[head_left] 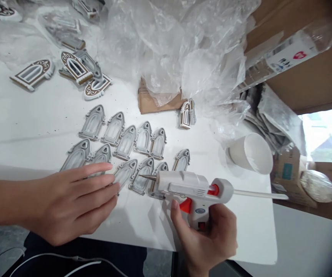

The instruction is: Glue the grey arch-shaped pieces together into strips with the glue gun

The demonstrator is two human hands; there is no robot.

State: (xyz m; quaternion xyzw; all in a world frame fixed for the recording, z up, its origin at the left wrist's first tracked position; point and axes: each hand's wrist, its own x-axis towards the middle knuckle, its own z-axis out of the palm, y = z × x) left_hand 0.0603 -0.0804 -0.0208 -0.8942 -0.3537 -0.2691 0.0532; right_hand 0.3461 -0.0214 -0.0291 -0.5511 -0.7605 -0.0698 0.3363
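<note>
Right grip (212, 238) clasps rounded plastic glue gun (187, 183).

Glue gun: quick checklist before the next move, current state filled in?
1. Glue gun gripped by the right hand: ok.
2. Glue stick fitted, sticking out of the back: ok.
3. Nozzle aimed away from the left hand: not ok, it points toward the fingers in this view.
4. Nozzle hot: cannot tell.
5. Gray arched pieces all unobstructed: not ok, the left hand partly hides some.
</note>
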